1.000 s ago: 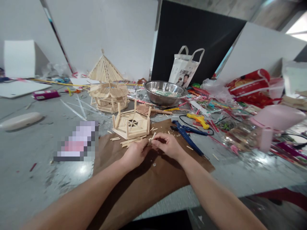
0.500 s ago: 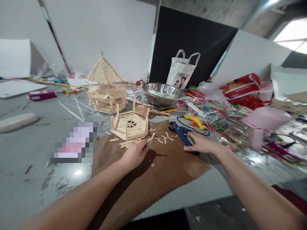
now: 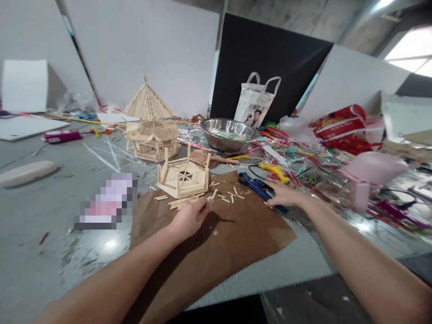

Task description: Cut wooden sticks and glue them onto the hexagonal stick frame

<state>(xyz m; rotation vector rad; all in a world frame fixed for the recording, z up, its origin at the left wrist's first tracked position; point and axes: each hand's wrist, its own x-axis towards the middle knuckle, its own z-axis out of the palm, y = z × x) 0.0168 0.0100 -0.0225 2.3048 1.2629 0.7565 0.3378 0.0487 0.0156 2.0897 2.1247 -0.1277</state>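
My left hand (image 3: 191,217) is closed around a few short wooden sticks (image 3: 212,197), whose ends stick out past the fingers over brown paper (image 3: 216,252). Just beyond it stands a hexagonal stick frame (image 3: 184,177) with upright posts at its corners. Loose sticks (image 3: 175,203) lie between that frame and the hand. My right hand (image 3: 285,194) is open, its fingers stretched out over a blue hand cutter (image 3: 258,189) that lies at the paper's right edge. Whether the fingertips touch the cutter, I cannot tell.
A stick pavilion (image 3: 151,135) with a pointed roof stands behind the frame. Further back are a steel bowl (image 3: 229,135) and a white bag (image 3: 254,105). A yellow glue gun (image 3: 275,171) lies near my right hand. On the left rests a blurred-out phone (image 3: 108,198).
My right hand has shifted slightly right and away from me. The blue cutter's handles now lie closer together and further right. My left hand keeps its sticks in place.
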